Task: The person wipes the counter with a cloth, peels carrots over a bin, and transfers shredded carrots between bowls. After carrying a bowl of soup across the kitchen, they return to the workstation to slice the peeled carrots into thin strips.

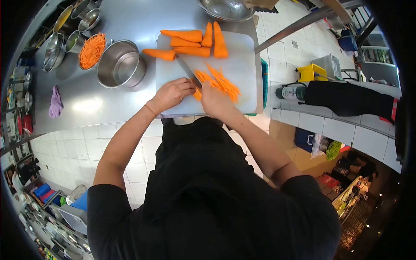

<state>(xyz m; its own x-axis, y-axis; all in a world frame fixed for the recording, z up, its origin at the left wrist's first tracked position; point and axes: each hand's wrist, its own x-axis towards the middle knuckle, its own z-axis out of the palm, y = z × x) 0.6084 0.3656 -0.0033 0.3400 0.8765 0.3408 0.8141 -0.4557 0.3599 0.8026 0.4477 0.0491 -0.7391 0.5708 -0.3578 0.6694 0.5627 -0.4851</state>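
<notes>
My right hand [213,100] is wrapped round the handle of a kitchen knife [186,68], whose blade points away to the upper left over the white cutting board [247,82]. Beside the blade, the bent fingers of my left hand [173,93] press on a piece of carrot [197,94], mostly covered by the hands. Thin carrot sticks [223,82] lie in a loose pile to the right of the knife. Several peeled carrots [190,51] rest along the far side of the board, one [159,54] jutting over its left edge.
An empty steel pot [123,65] stands left of the board, next to a bowl of shredded carrot [92,51]. More metal bowls [54,50] crowd the table's far left. A purple cloth [55,103] lies near the front edge. A large steel bowl [227,9] sits behind the board.
</notes>
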